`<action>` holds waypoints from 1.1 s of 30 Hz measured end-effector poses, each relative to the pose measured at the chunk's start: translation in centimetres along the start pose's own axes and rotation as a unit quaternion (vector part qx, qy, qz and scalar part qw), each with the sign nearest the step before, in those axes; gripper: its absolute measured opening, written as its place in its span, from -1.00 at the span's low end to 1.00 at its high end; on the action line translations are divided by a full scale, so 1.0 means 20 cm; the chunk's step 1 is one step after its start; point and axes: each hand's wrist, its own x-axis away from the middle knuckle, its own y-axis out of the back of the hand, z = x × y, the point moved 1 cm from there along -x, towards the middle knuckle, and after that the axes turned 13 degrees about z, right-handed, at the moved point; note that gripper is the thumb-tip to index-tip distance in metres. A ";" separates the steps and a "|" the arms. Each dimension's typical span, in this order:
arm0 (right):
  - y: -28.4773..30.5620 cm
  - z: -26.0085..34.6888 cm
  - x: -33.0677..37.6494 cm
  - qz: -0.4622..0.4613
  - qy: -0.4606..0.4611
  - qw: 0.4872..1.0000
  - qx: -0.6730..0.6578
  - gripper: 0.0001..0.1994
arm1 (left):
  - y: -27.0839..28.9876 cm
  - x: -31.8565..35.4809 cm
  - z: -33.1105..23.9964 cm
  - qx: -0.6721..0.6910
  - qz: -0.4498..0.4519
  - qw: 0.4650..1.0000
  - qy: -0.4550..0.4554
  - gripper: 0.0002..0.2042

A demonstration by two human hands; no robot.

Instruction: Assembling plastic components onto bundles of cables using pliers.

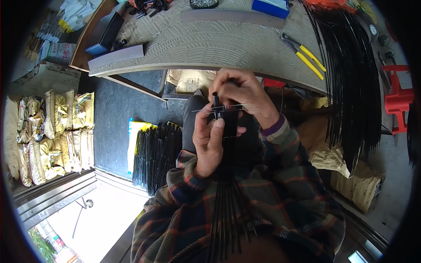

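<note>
My left hand (209, 147) is closed around a small black tube-like part (215, 100) that points upward, its thumb pressed against the side. From it a bundle of thin black rods (226, 206) runs down toward my chest, with a darker stretch just below the fingers. A thin bright wire (245, 105) sticks out to both sides, crossing at the part. My right hand (245, 92) is just above and to the right, its fingers curled together beside the top of the tube. What lies between those fingers is hidden.
The worktable (237, 44) ahead carries yellow-handled pliers (309, 59), a metal strip (232, 18), a blue box (269, 8) and a dish of small metal pieces (204, 3). Long black rods (351, 79) hang over its right edge. More rods (157, 153) stand at left, near paper-wrapped packages (57, 140).
</note>
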 end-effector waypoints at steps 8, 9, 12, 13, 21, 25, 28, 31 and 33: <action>-0.22 -0.02 0.25 -0.308 -0.026 0.949 -0.070 -0.72 | 0.05 -0.04 0.04 -0.021 -0.060 0.996 -0.065 -0.72; -0.23 -0.01 0.25 -0.329 -0.011 0.940 -0.084 -0.80 | 0.05 -0.03 0.04 -0.020 -0.057 0.996 -0.062 -0.72; -0.23 0.00 0.25 -0.351 -0.001 0.935 -0.054 -0.87 | 0.03 -0.03 0.03 -0.048 -0.037 0.997 -0.057 -0.72; -0.23 -0.01 0.26 -0.351 0.000 0.935 -0.054 -0.87 | 0.02 -0.03 0.03 -0.043 -0.048 0.996 -0.056 -0.72; -0.24 -0.07 0.28 -0.337 0.047 0.938 -0.064 -0.87 | 0.02 -0.01 0.02 -0.094 -0.068 0.990 -0.078 -0.71; -0.24 -0.08 0.30 -0.324 0.054 0.941 -0.078 -0.79 | -0.01 -0.03 0.00 -0.042 -0.049 0.995 -0.075 -0.71; -0.27 -0.07 0.26 -0.297 0.056 0.952 0.054 -0.71 | -0.01 -0.02 0.02 -0.072 -0.080 0.990 -0.089 -0.72; -0.27 -0.09 0.23 -0.197 0.028 0.973 0.119 -0.77 | 0.02 -0.01 0.00 -0.076 -0.084 0.991 -0.072 -0.74; -0.27 -0.09 0.24 -0.189 0.017 0.980 0.059 -0.80 | 0.05 0.00 -0.03 -0.011 -0.080 0.996 -0.027 -0.76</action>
